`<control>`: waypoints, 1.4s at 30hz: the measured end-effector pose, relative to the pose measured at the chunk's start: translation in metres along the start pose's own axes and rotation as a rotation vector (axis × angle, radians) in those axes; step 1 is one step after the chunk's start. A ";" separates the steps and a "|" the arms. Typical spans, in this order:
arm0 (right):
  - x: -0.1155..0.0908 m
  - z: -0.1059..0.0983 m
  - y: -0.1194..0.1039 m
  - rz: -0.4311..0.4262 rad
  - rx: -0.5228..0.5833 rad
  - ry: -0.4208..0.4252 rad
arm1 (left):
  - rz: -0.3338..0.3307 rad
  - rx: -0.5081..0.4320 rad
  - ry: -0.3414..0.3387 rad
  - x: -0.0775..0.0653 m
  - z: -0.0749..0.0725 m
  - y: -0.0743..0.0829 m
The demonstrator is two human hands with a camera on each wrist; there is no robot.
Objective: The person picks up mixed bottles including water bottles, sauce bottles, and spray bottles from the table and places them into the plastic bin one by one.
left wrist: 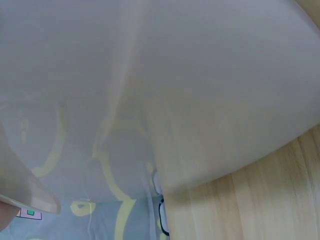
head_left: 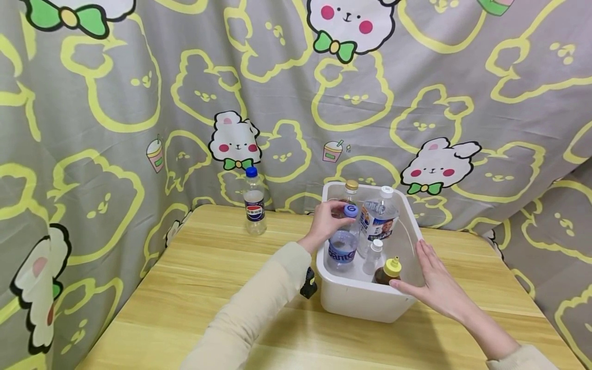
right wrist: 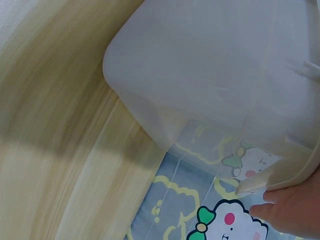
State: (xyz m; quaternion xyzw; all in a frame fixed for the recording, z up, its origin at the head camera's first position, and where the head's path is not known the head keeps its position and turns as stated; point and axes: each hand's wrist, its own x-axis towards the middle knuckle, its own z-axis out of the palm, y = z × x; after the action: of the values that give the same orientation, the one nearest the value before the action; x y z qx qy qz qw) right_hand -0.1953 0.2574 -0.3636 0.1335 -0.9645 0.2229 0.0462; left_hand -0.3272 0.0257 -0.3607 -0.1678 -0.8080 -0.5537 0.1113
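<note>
My left hand (head_left: 326, 221) pinches the blue cap of a clear plastic water bottle (head_left: 342, 249), which stands upright inside a white plastic bin (head_left: 365, 300). My right hand (head_left: 437, 282) rests on the bin's near right corner, its fingers straight along the right rim and its thumb over the front rim. The right wrist view shows those fingers (right wrist: 285, 207) at the rim. Also in the bin are a large clear jug (head_left: 381, 218) with a white cap, a small white-capped bottle (head_left: 372, 257), a dark squeeze bottle (head_left: 390, 270) with a yellow nozzle, and a gold-capped bottle (head_left: 351, 190).
A clear Pepsi bottle (head_left: 255, 208) with a blue cap stands at the back left of the wooden table (head_left: 222, 267). By the bin's left side is a small black device (head_left: 309, 284), partly behind my left sleeve. A patterned curtain (head_left: 282, 92) hangs behind the table.
</note>
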 end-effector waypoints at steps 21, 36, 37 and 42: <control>0.000 0.001 0.000 0.000 0.002 0.006 | -0.069 0.124 -0.050 0.001 0.002 0.003; -0.001 0.000 0.001 0.003 0.009 0.007 | -0.044 0.178 -0.052 0.002 0.001 0.003; -0.001 0.000 0.001 0.002 0.009 0.007 | -0.043 0.178 -0.052 0.002 0.001 0.003; -0.001 -0.001 0.000 0.001 0.009 0.008 | -0.050 0.169 -0.045 0.002 0.002 0.002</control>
State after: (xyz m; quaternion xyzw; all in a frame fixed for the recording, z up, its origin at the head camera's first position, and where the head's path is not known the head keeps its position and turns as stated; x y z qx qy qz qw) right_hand -0.1944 0.2584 -0.3630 0.1325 -0.9634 0.2279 0.0495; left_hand -0.3279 0.0284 -0.3586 -0.1500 -0.8582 -0.4820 0.0929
